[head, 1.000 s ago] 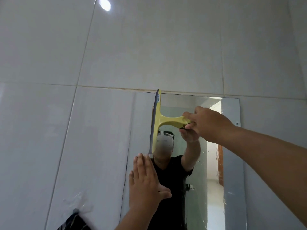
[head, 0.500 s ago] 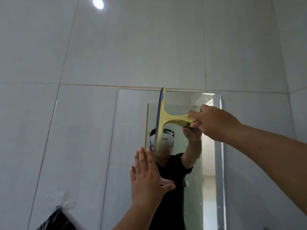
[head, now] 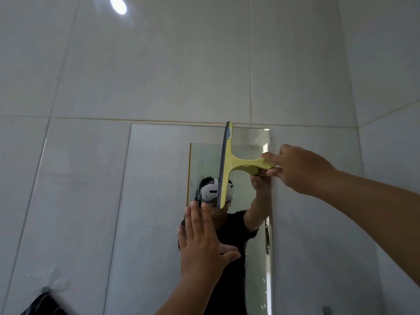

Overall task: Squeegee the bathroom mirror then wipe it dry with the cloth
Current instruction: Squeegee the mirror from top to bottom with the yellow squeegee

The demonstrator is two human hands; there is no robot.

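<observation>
At mirror (head: 159,178) top: your R hand (head: 300,169) grips squeegee (head: 227,164) handle, blade vertical; L hand (head: 202,244) flat, fingers straight, holding nothing.

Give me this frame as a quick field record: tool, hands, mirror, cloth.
tool: yellow squeegee, blade upright, top end at the mirror's upper edge
right hand: grips the squeegee handle
left hand: fingers straight, palm toward the mirror; contact cannot be told
mirror: on the tiled wall, droplets visible near its right edge
cloth: none in either hand; dark fabric at the lower left corner, blurred, identity unclear
stage: squeegeeing, drying not yet begun
</observation>
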